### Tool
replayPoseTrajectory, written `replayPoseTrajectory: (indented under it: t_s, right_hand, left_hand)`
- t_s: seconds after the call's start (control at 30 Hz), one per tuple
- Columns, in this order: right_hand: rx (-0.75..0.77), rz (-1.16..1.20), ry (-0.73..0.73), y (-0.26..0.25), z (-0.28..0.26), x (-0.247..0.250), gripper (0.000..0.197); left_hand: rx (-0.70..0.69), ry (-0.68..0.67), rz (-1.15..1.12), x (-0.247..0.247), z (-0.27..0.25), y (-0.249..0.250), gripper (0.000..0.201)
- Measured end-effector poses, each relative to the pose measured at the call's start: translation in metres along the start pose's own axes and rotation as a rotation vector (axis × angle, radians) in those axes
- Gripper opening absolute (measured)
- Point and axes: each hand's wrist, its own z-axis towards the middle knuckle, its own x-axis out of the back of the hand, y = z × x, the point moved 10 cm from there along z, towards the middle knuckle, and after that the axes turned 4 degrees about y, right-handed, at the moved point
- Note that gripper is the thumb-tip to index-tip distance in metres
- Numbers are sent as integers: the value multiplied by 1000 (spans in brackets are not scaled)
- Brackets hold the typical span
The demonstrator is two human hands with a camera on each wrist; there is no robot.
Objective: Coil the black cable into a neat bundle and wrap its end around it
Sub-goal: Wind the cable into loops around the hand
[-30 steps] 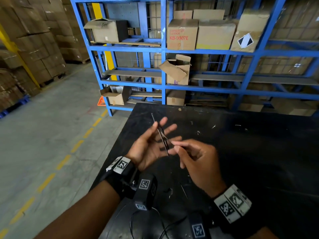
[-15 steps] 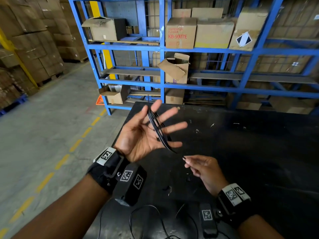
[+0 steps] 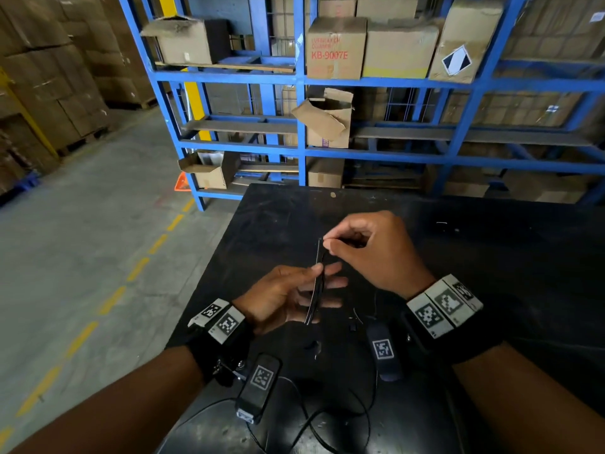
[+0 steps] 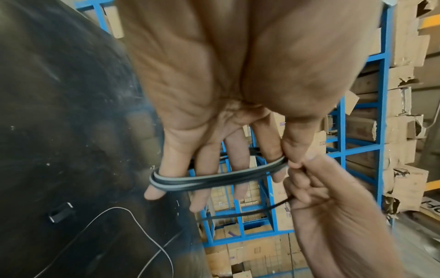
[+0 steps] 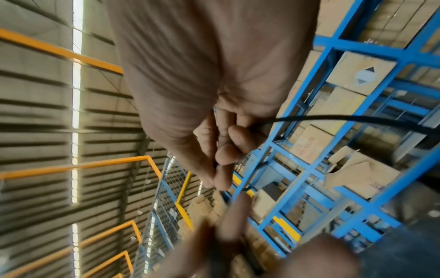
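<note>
**Black cable wound across spread fingers, free end pinched for the next turn**

Black cable (image 4: 214, 178) lies in several stacked loops around the left hand (image 3: 288, 299), running from the little finger across to the index finger. The left fingers (image 4: 234, 161) are held straight and fanned apart, with the thumb pressed against the strands beside the index finger. This posture probably serves as a winding form, since spread fingers keep every loop the same length and the thumb stops them slipping off. In the head view the bundle (image 3: 317, 283) appears edge-on, as a narrow upright band held above the black table (image 3: 491, 257).

The right hand (image 3: 376, 253) pinches the free run of cable between thumb and forefinger at the upper end of the coil, its remaining fingers curled in. A single strand (image 4: 250, 210) crosses below the left fingertips to this hand. Pinching close to the coil probably gives tension control, so that each turn lies flat against the last. How much cable remains unwound cannot be told; the coiling stage seems well advanced and the end-wrap not yet begun.

Cardboard boxes (image 3: 337, 49), some closed and some torn open, sit on blue shelving (image 3: 301, 83) behind the table; their contents are not visible. Thin wires (image 3: 327, 417) trail from the wrist cameras across the near table edge.
</note>
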Motion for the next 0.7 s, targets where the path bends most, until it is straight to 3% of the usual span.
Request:
replayPoseTrajectory:
  t_s: [0.17, 0.3, 0.4, 0.53, 0.7]
  right_hand:
    - [-45, 148, 99, -8, -27, -14, 11]
    - [-247, 523, 189, 18, -59, -30, 13]
    - [-400, 638, 202, 47, -80, -39, 10]
    - [-505, 623, 182, 78, -98, -42, 15]
    - [-633, 567, 175, 114, -102, -40, 8]
  left_hand:
    - [-126, 119, -142, 17, 10, 16, 45]
    - [-261, 77, -386, 24, 12, 51, 42]
    - [-353, 28, -517, 35, 11, 79, 39]
    - [-430, -103, -574, 36, 1, 111, 38]
    - [-359, -320, -520, 9, -15, 109, 40]
